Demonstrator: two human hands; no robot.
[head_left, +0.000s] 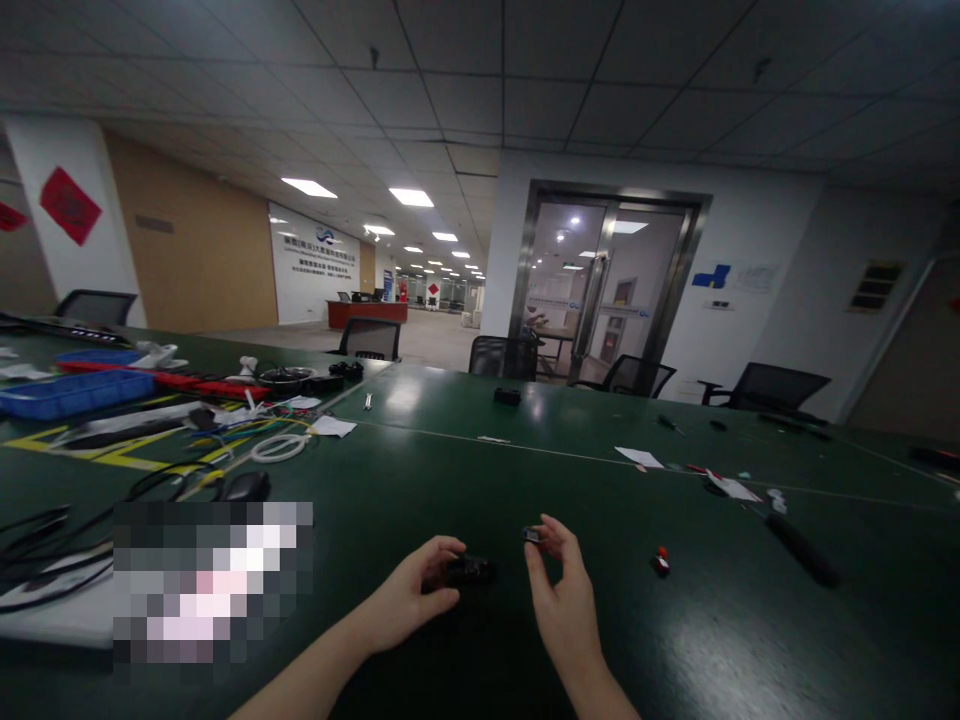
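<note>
Black case [474, 570] lay crosswise; left hand [411, 592] was half-curled at its left end, hold unclear; right hand [561, 582] pinched small piece [532, 535] beyond its right end.

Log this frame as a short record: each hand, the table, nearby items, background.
Left hand: at the left end of a dark object; grip or mere touch unclear
Right hand: pinches a small dark piece
Contact: piece and object apart
Table: dark green
Right side: small red-and-dark item, black handle
Far left: blue trays
Background: glass door, chairs
</note>
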